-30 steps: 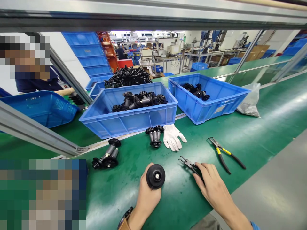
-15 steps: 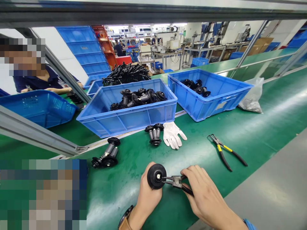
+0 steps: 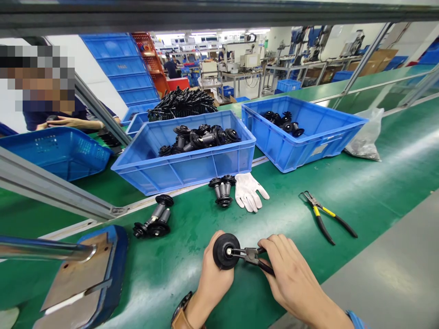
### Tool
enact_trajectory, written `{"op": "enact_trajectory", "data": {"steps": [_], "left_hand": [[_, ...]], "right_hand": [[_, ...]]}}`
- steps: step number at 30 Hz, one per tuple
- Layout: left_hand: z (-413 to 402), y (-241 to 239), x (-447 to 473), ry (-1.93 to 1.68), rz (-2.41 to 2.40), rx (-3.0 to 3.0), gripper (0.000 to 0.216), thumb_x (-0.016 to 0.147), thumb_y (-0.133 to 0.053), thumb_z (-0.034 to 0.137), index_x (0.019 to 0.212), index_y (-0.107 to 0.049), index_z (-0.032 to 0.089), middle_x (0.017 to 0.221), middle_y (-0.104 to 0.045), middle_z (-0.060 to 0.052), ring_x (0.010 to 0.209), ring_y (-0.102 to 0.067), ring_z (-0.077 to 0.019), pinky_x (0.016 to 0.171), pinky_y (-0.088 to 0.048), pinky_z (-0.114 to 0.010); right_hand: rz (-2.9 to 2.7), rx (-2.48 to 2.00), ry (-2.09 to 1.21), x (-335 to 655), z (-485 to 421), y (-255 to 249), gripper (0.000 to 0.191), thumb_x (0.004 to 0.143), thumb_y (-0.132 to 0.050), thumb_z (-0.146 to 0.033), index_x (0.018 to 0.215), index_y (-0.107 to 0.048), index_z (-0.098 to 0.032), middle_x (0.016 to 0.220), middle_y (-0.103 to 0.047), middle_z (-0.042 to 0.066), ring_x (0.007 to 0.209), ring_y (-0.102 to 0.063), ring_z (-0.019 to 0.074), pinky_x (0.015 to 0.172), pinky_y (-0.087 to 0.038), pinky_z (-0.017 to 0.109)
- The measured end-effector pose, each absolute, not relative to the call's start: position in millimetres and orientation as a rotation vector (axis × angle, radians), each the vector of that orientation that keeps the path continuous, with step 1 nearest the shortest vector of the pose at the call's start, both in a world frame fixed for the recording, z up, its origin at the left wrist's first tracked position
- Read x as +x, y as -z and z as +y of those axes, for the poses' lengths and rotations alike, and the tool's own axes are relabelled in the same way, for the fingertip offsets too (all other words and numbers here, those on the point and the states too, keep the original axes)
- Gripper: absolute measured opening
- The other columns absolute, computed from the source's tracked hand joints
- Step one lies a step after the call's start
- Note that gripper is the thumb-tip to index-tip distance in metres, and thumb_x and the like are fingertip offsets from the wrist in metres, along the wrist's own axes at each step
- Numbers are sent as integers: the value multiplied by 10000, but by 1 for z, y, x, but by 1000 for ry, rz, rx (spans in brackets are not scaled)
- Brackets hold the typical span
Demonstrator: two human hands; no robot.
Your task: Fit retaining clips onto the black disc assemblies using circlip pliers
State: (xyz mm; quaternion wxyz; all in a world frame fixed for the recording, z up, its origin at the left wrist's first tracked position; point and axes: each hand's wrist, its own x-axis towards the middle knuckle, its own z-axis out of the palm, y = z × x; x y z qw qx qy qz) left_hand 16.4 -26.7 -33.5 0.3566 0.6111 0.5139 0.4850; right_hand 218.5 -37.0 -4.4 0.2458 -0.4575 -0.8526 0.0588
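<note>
My left hand (image 3: 216,276) is closed around a black round-flanged part (image 3: 222,261), its disc end turned up toward me with a small white centre. My right hand (image 3: 286,269) grips the dark handles of circlip pliers (image 3: 251,256). The plier tips touch the middle of the disc, beside the white centre. Most of the part's body is hidden by my left fingers. Farther right on the green bench lies a second pair of pliers (image 3: 317,208) with yellow and black handles, jaws pointing away. A white glove (image 3: 249,192) rests beyond my hands, next to several similar black parts (image 3: 223,191).
Two blue bins (image 3: 185,169) (image 3: 305,148) holding black parts stand behind. More such parts (image 3: 156,219) lie at left, near a press base (image 3: 78,278) with a metal column. A plastic bag (image 3: 365,137) sits at right. A co-worker (image 3: 65,114) is beyond the frame post.
The plier tips have moved left, from the disc's edge side onto its centre. My left hand still holds the part. The view has shifted slightly.
</note>
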Motion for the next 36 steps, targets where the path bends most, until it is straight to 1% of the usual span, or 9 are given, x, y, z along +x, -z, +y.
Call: {"op": "enact_trajectory", "data": {"steps": [6,9,12,17,22,26,29,36], "left_hand": [[-27,36,17,-1262,1340,1575,162,770,-541,45,748,-519,204,741,-524,14,685,-506,-149,663,-437,-254],[-27,39,17,-1266,1359,1563,153,772,-553,49,760,-541,201,759,-551,7,707,-525,-155,685,-446,-258],[-28,43,16,-1272,1373,1543,131,769,-574,67,788,-578,197,797,-591,-12,752,-553,-171,726,-466,-273],[-29,44,15,-1292,1398,1475,127,764,-573,84,809,-601,198,790,-600,-13,753,-562,-179,749,-485,-281],[-29,43,16,-1342,1418,1488,151,753,-573,70,815,-584,208,812,-599,-3,760,-551,-177,756,-477,-276],[-29,40,17,-1371,1398,1484,170,749,-550,45,773,-536,214,754,-535,20,697,-500,-156,691,-453,-256],[-29,38,18,-1396,1386,1476,175,731,-559,44,746,-519,214,732,-514,26,675,-483,-151,655,-439,-249],[-27,42,17,-1406,1399,1454,147,715,-600,73,765,-585,210,736,-587,6,683,-535,-169,676,-482,-278]], "right_hand": [[-2363,-1272,-96,219,-35,2,229,934,-423,-77,1118,-532,-159,924,-514,69,806,-424,234,683,-339,358],[-2392,-1292,-45,219,-33,1,227,908,-432,-65,1082,-542,-163,898,-495,61,795,-407,237,674,-313,356],[-2405,-1299,8,218,-32,1,209,896,-425,-49,1013,-545,-173,862,-473,50,770,-392,231,657,-286,349],[-2396,-1297,61,214,-32,4,188,873,-426,-30,914,-517,-191,826,-450,39,739,-381,223,646,-261,346],[-2370,-1323,65,209,-36,7,177,888,-428,-45,931,-505,-198,816,-447,34,727,-384,220,644,-252,347],[-2341,-1381,65,204,-43,10,185,862,-451,-46,936,-492,-210,817,-448,32,720,-388,218,649,-257,346],[-2315,-1406,89,199,-48,12,210,826,-459,-34,936,-485,-211,814,-446,34,718,-387,220,654,-266,345],[-2313,-1420,99,197,-51,14,221,819,-472,-20,944,-499,-199,813,-445,36,721,-379,223,662,-264,351]]}}
